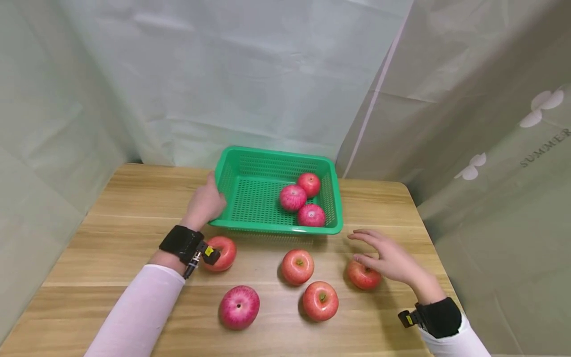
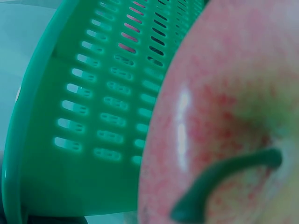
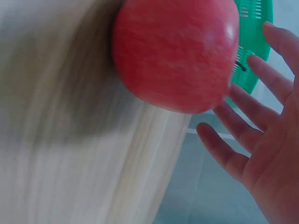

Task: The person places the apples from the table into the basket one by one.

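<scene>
A green plastic basket (image 1: 254,198) stands at the back of the table with three apples inside, at its right end. My left hand (image 1: 204,202) grips the basket's left rim; its fingers are partly hidden. Close to the left wrist lies a red apple (image 1: 224,254), and its stem fills much of the left wrist view beside the basket wall (image 2: 79,182). Above the rightmost apple (image 1: 363,277) hovers my right hand (image 1: 392,255), fingers spread. In the right wrist view, the fingers (image 3: 261,112) are extended beside that apple (image 3: 177,56); whether they touch it is unclear.
Two red apples (image 1: 297,267) (image 1: 320,301) sit in the middle of the wooden table (image 1: 147,213), in front of the basket. A darker pink apple (image 1: 239,307) lies nearer the front. Pale cloth (image 1: 250,74) hangs behind the table and at both sides.
</scene>
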Motion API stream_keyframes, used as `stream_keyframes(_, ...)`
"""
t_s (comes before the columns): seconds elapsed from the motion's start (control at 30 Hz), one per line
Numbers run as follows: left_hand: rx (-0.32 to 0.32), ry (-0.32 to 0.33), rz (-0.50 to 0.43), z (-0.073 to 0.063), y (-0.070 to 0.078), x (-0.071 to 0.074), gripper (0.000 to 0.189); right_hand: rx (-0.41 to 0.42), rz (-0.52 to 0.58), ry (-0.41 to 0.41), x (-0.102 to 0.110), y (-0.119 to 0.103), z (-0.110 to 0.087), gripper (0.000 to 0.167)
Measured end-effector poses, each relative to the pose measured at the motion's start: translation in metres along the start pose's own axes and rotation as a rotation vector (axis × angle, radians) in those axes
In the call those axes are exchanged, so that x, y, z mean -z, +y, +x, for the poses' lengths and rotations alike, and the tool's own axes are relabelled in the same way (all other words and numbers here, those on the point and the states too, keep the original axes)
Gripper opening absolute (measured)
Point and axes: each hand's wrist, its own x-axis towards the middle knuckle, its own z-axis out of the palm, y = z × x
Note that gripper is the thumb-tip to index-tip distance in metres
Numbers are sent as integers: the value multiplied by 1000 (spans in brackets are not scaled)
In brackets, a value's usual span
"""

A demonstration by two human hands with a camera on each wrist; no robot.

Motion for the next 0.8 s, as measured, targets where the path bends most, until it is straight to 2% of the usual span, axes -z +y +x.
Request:
stream_keyframes(0.33, -6, 5, 4, -2, 1, 1, 78, 15, 49, -25, -16, 2, -11, 63)
stream_keyframes(0.6, -5, 6, 2, -1, 1, 0, 78, -12, 87, -10, -23, -1, -17, 94)
stream_keyframes(0.8, -16, 14, 3, 0, 0, 0, 78, -12, 55, -4, -26, 3, -22, 88)
